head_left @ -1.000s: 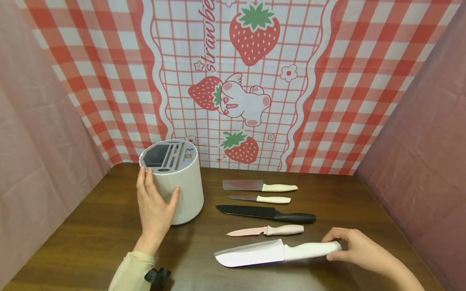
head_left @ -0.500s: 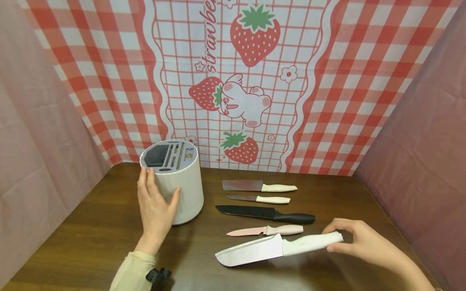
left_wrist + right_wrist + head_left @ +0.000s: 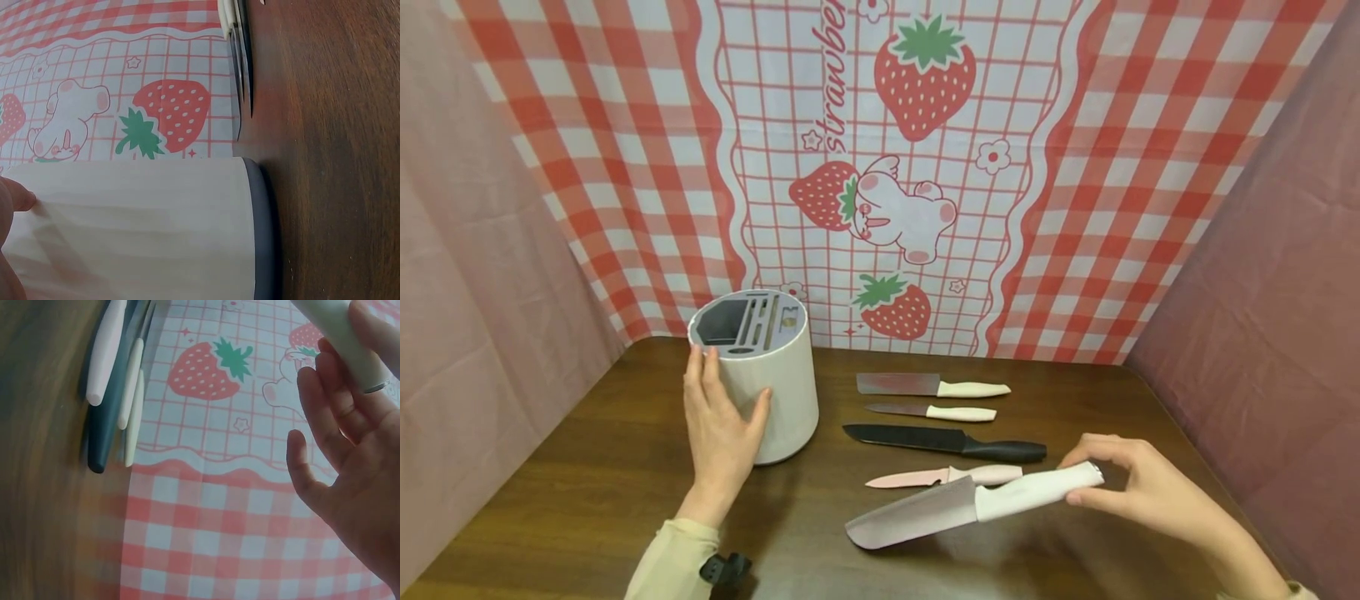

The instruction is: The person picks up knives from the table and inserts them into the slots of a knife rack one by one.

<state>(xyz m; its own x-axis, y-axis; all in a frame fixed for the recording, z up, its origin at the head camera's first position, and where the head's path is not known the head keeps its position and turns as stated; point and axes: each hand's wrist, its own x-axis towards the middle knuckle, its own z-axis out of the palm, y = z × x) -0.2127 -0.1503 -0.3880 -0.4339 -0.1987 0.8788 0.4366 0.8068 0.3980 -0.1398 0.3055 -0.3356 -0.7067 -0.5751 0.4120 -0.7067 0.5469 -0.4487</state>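
Observation:
My left hand point(image 3: 721, 433) rests against the side of a white round knife block point(image 3: 790, 400), fingertips at its rim and thumb on its wall. The block's top has several slots and a larger opening. In the left wrist view only part of the thumb point(image 3: 19, 195) shows on the block's smooth wall point(image 3: 150, 231). My right hand point(image 3: 1157, 492) pinches the handle end of a wide-bladed kitchen knife point(image 3: 917, 515) with a white handle. The handle is raised and the blade slopes down left; whether its tip touches the table is unclear. Thumb and fingers hold the handle point(image 3: 340, 337) in the right wrist view.
Behind the held knife lie a pink paring knife point(image 3: 910, 478), a black knife point(image 3: 910, 437), a small white-handled knife point(image 3: 962, 413) and a white-handled cleaver point(image 3: 898, 384), handles rightward. A strawberry-print cloth point(image 3: 1075, 208) hangs at the table's point(image 3: 572, 467) back edge.
My right hand has lifted the knife's handle end off the table, tilting the knife while its tip stays low. My left hand has stayed on the knife block.

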